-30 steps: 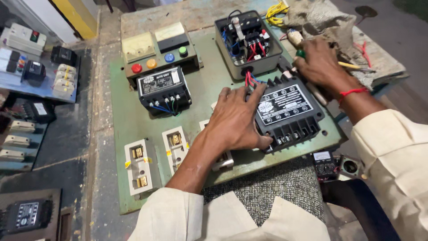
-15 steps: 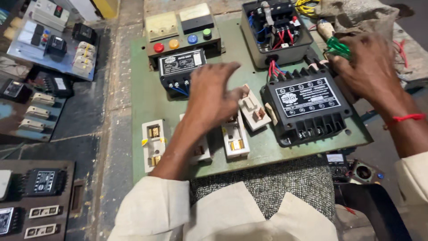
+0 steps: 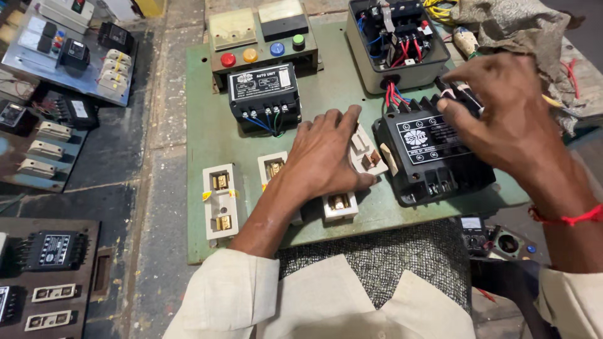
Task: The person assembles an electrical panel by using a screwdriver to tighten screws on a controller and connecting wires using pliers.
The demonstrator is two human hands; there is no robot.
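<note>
Flat grip on green panel board (image 3: pixel 207 125)

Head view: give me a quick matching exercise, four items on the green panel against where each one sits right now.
Things:
1. left hand
2. right hand
3. black relay unit
4. row of coloured push buttons

Places:
A. far edge of the green panel, above the smaller black unit
B. flat on the white fuse holders at mid-panel
C. near right corner of the panel
D. over the relay's far edge, fingers at a small dark part, grip unclear

Pairs: 1-B, 2-D, 3-C, 4-A
</note>
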